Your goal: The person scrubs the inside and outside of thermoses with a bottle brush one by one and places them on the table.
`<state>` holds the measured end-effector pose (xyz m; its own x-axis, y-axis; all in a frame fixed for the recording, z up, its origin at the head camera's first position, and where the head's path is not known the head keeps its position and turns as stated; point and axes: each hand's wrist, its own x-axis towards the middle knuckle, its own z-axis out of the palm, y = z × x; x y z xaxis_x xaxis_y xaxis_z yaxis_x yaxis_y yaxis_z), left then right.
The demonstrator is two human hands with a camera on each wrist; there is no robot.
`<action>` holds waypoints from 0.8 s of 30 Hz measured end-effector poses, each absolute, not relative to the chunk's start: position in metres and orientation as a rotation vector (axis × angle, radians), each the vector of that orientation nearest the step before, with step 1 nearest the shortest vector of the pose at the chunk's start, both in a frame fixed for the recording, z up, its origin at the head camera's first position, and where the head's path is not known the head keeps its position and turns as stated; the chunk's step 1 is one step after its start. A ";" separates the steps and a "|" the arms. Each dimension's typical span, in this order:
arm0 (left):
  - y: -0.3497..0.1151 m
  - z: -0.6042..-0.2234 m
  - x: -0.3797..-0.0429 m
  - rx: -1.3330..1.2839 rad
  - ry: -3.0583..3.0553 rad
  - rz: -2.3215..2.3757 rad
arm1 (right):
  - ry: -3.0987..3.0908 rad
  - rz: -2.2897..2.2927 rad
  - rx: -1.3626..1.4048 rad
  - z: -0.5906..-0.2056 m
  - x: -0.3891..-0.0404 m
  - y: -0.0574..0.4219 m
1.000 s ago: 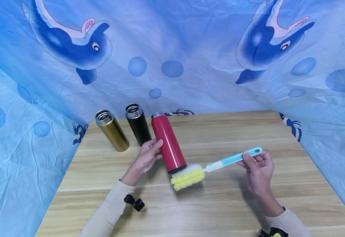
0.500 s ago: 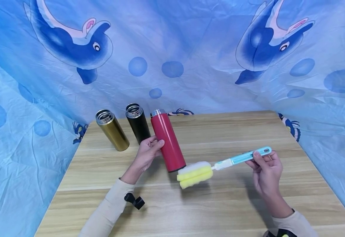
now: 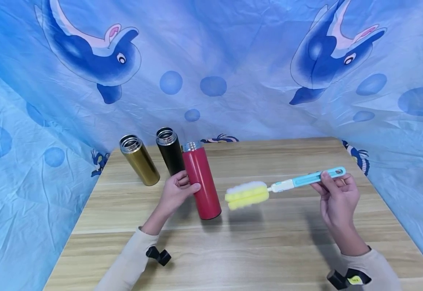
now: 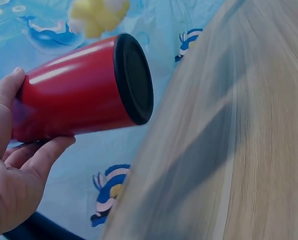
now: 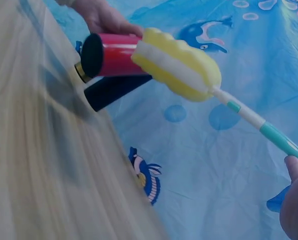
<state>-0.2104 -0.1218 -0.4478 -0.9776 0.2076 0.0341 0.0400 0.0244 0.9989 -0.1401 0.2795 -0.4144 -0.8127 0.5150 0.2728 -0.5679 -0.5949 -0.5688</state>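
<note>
My left hand (image 3: 176,192) grips a red thermos bottle (image 3: 203,184) around its side. The bottle is held off the table, mouth up and slightly tilted, and its black base (image 4: 135,79) shows in the left wrist view. In my right hand (image 3: 340,200) is a bottle brush (image 3: 247,194), pinched by its light blue handle (image 3: 318,178). Its yellow and white sponge head points left, close to the right side of the red bottle and above the table. In the right wrist view the sponge (image 5: 181,67) overlaps part of the red bottle.
A gold bottle (image 3: 140,161) and a black bottle (image 3: 170,151) stand uncapped at the back left of the wooden table (image 3: 255,250). The black one is just behind the red bottle. A blue dolphin-print sheet (image 3: 247,109) hangs behind the table and along both sides.
The brush has moved right and up, and its sponge has come away from the red bottle's base. The red bottle has shifted slightly nearer and stands more upright, still in my left hand.
</note>
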 end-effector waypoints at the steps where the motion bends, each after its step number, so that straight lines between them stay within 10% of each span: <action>1: -0.125 -0.446 -0.208 0.259 2.198 2.082 | -0.875 2.364 0.098 -0.413 -0.142 0.281; 24: -0.229 -0.431 -0.154 -0.039 2.668 2.038 | -0.946 2.263 -0.024 -0.395 -0.174 0.295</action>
<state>-0.1544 -0.2286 -0.4311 -0.9765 -0.1483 0.1563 0.1118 0.2713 0.9560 -0.1738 0.2953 -0.3950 -0.7716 0.5935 0.2290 -0.5799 -0.5082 -0.6367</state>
